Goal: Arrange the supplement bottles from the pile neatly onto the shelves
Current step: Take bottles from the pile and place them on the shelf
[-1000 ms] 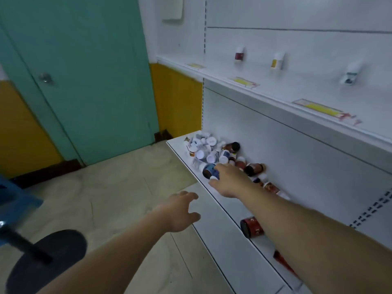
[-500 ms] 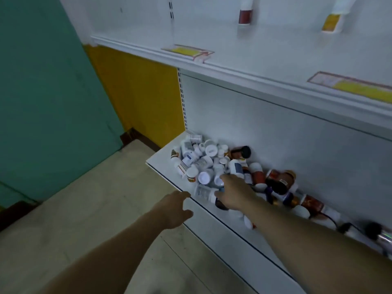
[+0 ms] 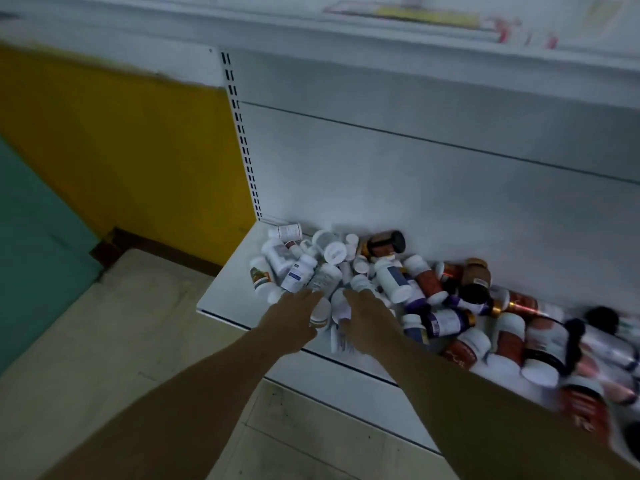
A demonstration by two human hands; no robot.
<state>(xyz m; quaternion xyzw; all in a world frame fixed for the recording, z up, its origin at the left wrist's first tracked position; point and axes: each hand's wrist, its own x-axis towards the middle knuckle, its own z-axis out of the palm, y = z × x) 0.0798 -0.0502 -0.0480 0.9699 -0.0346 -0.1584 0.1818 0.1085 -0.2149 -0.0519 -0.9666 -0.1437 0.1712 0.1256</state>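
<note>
Mid-frame, the left hand point(image 3: 292, 320) touches the pile point(image 3: 334, 252) with straight fingers; the right hand point(image 3: 369, 322) may grip, I cannot tell. Bottles point(image 3: 393, 278) seem light, stiff, slick: grasp round the body.

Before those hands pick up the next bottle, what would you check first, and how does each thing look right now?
1. Both hands at the pile: ok. The left hand and right hand reach its near edge.
2. Firm hold on something: cannot tell. The right hand covers a white bottle, and its fingers are hidden.
3. Left hand free: ok. Its fingers look straight and hold nothing.
4. Pile steady: not ok. Everything lies jumbled, one on another, and might roll.
5. Room on the upper shelf: cannot tell. Only its blurred front edge shows.
6. Bare spot on the lower shelf: ok, left of the pile.
</note>
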